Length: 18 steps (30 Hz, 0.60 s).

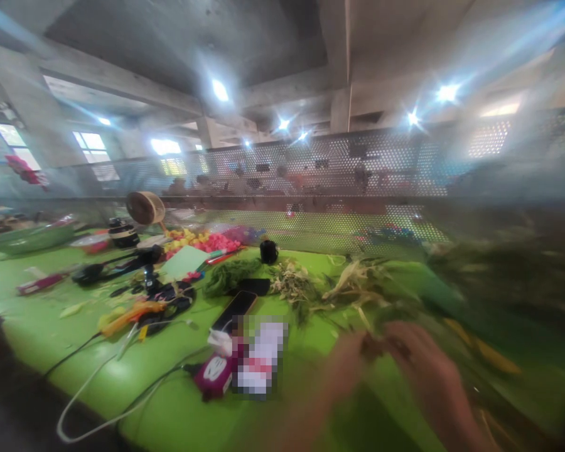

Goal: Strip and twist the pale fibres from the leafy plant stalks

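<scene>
A bright green table (94, 389) is stretching across the view. At the far left, a shallow green basin (32, 237) is sitting toward the back, with a dark jar (123, 232) to its right. A round fan-like object (145, 208) is standing behind a heap of yellow and pink petals (207, 242). In front of these, a yellow-orange tool (132, 316) is lying among cords, and a pale green sheet (184, 262) is resting beside the petals. Nearer the middle, a dark phone (235, 310) is lying behind a magenta object (215, 375), and a pixelated patch is covering whatever is just right of that. Feathery greenery (230, 276) is lying behind the phone, near a small black object (269, 252). Right of center, pale dried leaves (353, 280) are spreading over the table, just beyond the person's two hands. The left hand (351, 356) is reaching in with its fingers bent, its fingertips close to those of the right hand (417, 356), whose fingers are also curling inward. Both hands are blurring, so whether either is grasping anything cannot be told. Farther right, a yellow strip (496, 358) is lying near blurred dark greenery (508, 270). Behind everything, a perforated screen (311, 169) is standing.
</scene>
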Motion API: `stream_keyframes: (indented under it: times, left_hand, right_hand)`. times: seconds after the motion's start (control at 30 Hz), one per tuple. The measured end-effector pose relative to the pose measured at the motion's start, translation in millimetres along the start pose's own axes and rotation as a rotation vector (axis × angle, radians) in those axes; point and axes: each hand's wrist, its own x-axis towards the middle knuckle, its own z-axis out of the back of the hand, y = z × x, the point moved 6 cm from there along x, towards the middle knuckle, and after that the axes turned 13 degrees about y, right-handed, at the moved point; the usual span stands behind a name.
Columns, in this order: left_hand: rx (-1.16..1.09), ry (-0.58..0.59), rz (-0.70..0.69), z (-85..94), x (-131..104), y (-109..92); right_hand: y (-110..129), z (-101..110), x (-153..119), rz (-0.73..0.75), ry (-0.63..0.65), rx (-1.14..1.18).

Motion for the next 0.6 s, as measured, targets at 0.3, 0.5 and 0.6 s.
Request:
stream_keyframes:
  times: [0.3,0.5,0.6]
  left_hand:
    - [-0.174,-0.02,0.015,0.9,1.1,2.9]
    - [-0.279,-0.077,0.057,3.2,-3.0,-0.8]
    - [-0.265,-0.059,0.037,1.5,-2.9,-4.3]
  right_hand:
    - [-3.2,8.0,-1.1,-0.063,-0.13,0.026]
    - [1.7,0.7,1.5,-0.079,-0.029,0.114]
    - [0.2,-1.6,2.4,-0.121,-0.013,0.18]
